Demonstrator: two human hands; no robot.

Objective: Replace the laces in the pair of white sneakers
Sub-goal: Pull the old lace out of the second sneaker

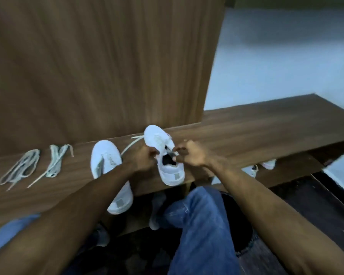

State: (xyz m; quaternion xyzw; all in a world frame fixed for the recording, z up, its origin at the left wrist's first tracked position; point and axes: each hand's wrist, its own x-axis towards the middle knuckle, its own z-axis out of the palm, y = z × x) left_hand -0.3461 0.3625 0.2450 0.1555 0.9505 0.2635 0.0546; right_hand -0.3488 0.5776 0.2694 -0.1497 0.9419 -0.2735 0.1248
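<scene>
- 1 sneaker (164, 153) is set at the bench (256, 126) front edge, heel overhanging; its lace (130, 144) is pinched by both curled hands, left (142, 157) and right (193, 154).
- The other sneaker (107, 165) is just left; 2 lace bundles (20, 166) (56, 160) further left.
- A wood panel (97, 66) is close behind.

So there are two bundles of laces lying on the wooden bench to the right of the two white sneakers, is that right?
Not quite. In the head view the two bundles of pale laces lie on the brown wooden bench to the left of the two white sneakers, not the right.
</scene>
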